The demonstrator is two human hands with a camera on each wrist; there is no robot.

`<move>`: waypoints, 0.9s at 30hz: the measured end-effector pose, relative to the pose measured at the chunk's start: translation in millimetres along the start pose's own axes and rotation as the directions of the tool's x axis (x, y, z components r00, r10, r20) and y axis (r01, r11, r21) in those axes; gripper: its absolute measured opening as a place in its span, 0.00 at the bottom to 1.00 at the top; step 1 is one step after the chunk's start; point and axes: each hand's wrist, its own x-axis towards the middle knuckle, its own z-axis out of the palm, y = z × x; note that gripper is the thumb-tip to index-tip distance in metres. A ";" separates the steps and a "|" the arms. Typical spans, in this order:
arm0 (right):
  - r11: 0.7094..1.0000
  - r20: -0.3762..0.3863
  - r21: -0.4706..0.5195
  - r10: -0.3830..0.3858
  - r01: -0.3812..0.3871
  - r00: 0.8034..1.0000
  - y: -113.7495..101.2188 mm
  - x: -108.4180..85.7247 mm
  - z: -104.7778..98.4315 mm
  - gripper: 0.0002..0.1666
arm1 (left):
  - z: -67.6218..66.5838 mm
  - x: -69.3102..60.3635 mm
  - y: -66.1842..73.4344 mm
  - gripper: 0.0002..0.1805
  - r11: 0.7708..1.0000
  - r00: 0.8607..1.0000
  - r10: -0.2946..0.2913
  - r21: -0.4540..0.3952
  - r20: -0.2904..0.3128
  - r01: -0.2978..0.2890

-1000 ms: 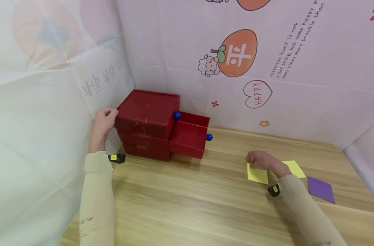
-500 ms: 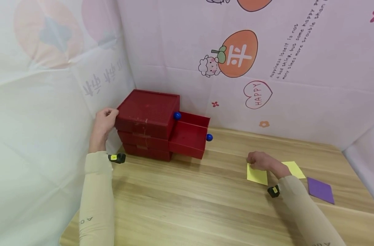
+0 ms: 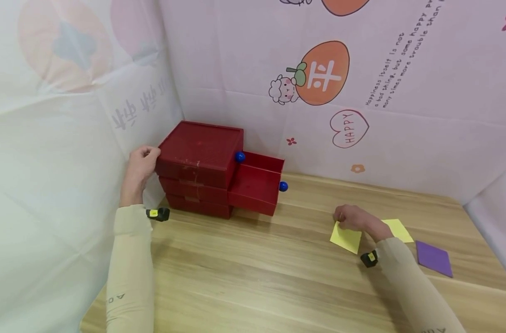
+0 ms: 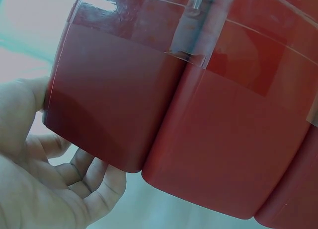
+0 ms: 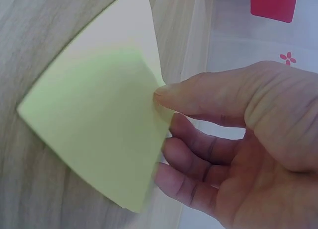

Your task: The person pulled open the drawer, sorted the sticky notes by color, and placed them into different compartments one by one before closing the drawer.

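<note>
A red drawer cabinet (image 3: 200, 145) stands at the back left, with its middle drawer (image 3: 254, 185) pulled out to the right. My left hand (image 3: 141, 169) grips the cabinet's top left corner. In the left wrist view its thumb lies along the outer face of the top box (image 4: 109, 90), and the fingers curl under its end. At the right of the table my right hand (image 3: 354, 218) pinches the edge of a yellow sheet of note paper (image 5: 99, 110) between thumb and forefinger. The sheet bends a little at the pinch; its lower corner points toward me.
Another yellow sheet (image 3: 397, 230) lies behind my right wrist, and a purple sheet (image 3: 434, 257) lies to its right. Blue ball knobs (image 3: 283, 186) stick out from the drawers. Printed cloth walls (image 3: 253, 111) bound the wooden table (image 3: 236, 273) at the back and left.
The yellow sheet under my right hand has turned slightly, its near edge swinging left and toward me. My left hand and the cabinet have kept their places.
</note>
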 end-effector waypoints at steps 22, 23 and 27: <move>0.997 -0.138 -0.011 -0.082 0.081 0.987 -5.9 -3.5 -8.0 0.05 | 1.4 -2.0 1.6 0.19 1.000 1.000 -0.003 -0.008 0.009 0.003; 0.996 -0.142 -0.015 -0.089 0.088 0.986 -8.0 -3.3 -10.5 0.05 | 1.3 -2.3 1.8 0.19 1.000 1.000 -0.005 -0.009 0.008 0.005; 0.995 -0.130 0.014 -0.096 0.098 0.987 -15.2 -2.8 -21.4 0.04 | 1.0 -1.6 2.4 0.19 1.000 1.000 -0.005 -0.005 0.006 0.005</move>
